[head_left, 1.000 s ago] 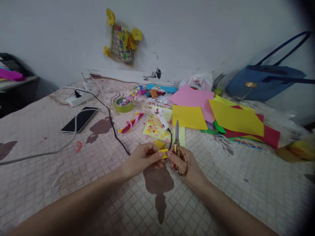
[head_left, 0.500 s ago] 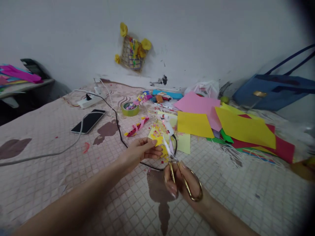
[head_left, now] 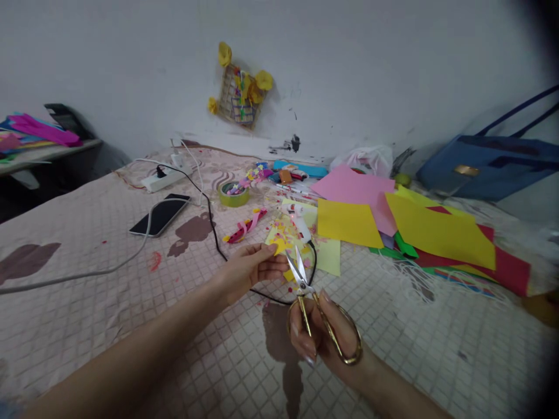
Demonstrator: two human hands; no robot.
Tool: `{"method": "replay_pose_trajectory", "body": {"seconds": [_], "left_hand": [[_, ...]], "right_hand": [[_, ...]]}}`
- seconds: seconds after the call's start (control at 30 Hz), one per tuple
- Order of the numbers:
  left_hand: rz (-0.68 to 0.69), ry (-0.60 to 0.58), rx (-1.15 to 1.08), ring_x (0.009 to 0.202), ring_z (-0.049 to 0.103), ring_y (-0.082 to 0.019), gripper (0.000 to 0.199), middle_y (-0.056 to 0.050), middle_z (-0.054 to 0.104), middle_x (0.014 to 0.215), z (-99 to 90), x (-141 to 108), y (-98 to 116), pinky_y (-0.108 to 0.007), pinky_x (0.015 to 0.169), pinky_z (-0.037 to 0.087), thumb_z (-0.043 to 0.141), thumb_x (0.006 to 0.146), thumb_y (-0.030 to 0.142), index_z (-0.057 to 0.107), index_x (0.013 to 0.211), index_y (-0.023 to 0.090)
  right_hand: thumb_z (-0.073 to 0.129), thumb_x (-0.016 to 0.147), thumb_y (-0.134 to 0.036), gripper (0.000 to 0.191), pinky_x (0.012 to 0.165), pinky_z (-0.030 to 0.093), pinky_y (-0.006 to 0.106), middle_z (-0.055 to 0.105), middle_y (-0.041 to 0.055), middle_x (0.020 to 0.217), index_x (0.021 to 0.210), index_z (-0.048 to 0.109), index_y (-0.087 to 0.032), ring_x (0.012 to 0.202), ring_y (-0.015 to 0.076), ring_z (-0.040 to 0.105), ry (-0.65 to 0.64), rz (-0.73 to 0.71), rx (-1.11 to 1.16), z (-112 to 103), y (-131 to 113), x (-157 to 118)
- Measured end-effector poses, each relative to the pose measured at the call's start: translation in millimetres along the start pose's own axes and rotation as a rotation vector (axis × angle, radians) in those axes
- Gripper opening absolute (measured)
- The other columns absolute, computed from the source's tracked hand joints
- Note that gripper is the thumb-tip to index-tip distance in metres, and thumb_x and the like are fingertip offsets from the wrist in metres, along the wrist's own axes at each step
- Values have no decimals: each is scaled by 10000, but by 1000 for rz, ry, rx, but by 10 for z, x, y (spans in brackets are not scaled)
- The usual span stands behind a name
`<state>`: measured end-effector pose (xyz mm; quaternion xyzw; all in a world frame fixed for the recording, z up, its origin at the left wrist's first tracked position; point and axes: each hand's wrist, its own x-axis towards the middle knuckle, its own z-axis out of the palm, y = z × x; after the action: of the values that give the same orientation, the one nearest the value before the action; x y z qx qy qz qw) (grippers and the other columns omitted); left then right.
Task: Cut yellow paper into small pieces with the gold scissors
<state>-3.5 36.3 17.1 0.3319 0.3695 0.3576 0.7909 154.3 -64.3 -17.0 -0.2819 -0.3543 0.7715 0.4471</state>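
Between thumb and fingers, my left hand (head_left: 255, 266) pinches a small piece of yellow paper (head_left: 280, 248). My right hand (head_left: 325, 331) has its fingers through the gold handles of a pair of scissors (head_left: 301, 284). The scissor blades are parted and point away from me, just right of my left fingertips. Beyond them lies a white glue gun (head_left: 299, 226) with a small red light, among tiny paper scraps. A dark pink strip with pink ribbon wound on it (head_left: 246, 226) lies left of the scraps.
A black cord (head_left: 212, 224) curves past my left hand to the glue gun. Left are a phone (head_left: 161, 215) and a power strip (head_left: 166, 177). A tape roll (head_left: 233, 193) stands mid-table. Coloured sheets (head_left: 349, 222) and white string (head_left: 413, 276) lie right, near a blue bag (head_left: 484, 166).
The scissor blades have opened wider and drawn slightly back from the yellow paper. My left hand keeps its pinch. The whole view has shifted a little.
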Motion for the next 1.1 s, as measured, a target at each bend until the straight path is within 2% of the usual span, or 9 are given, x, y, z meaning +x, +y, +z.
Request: {"method": "replay_pose_trajectory", "body": {"seconds": [0.53, 0.8, 1.1], "left_hand": [[-1, 10, -5, 593, 658, -103, 157, -68, 694, 686, 41, -27, 18, -170, 562, 534, 508, 850, 175, 591, 750, 86], [19, -19, -21, 628, 668, -109, 98, -65, 701, 712, 7, -12, 2, -175, 592, 543, 565, 811, 143, 602, 730, 102], [21, 8, -60, 619, 652, -93, 101, -52, 687, 711, -16, 14, -19, -159, 579, 533, 568, 809, 145, 615, 732, 100]], "right_hand": [[265, 831, -646, 605, 443, 307, 219, 407, -30, 476, 692, 563, -138, 405, 87, 372, 4, 1, 21, 29, -26, 18], [310, 790, -683, 602, 425, 279, 224, 396, -36, 455, 658, 547, -145, 385, 88, 347, 11, 27, 12, 71, -70, 33], [299, 810, -661, 597, 433, 272, 227, 393, -38, 454, 643, 545, -143, 388, 86, 341, 2, 25, 29, 77, -68, 28]]}}
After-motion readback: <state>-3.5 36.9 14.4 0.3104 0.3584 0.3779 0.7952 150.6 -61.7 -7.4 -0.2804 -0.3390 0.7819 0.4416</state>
